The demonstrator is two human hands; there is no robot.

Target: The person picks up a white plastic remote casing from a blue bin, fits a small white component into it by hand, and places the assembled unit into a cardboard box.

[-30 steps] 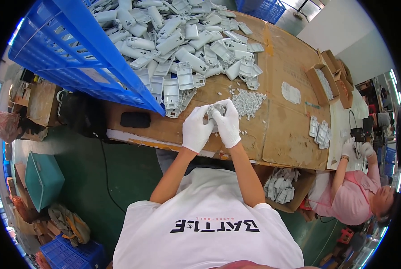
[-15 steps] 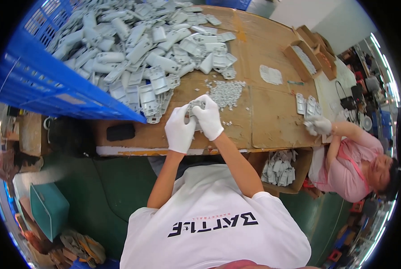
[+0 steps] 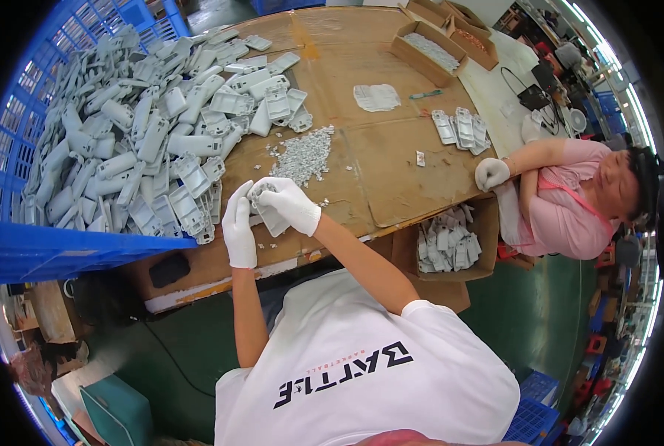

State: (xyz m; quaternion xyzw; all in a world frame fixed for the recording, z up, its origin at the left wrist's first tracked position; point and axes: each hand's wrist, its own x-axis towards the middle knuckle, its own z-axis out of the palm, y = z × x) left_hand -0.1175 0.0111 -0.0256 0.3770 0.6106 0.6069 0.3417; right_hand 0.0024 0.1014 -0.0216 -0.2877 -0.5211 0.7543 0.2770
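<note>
My left hand, in a white glove, is cupped along the left side of a light grey plastic casing. From the right, my white-gloved right hand pinches its upper end, and the fingers hide part of it. Just beyond my hands, a heap of small pale plastic parts lies on the cardboard-covered table. A few loose bits lie near the casing. To the left, a large pile of similar grey casings spills out of a blue plastic crate.
A cardboard box of pale pieces stands below the table's front edge. Several casings lie at the right, near a co-worker's gloved hand. Farther back are a white sheet and an open carton. A dark object sits front left.
The whole view has swung, shifting the table leftward in the picture. My hands still hold the casing together, now showing more of it. The co-worker's hand has come away from the casings at right.
</note>
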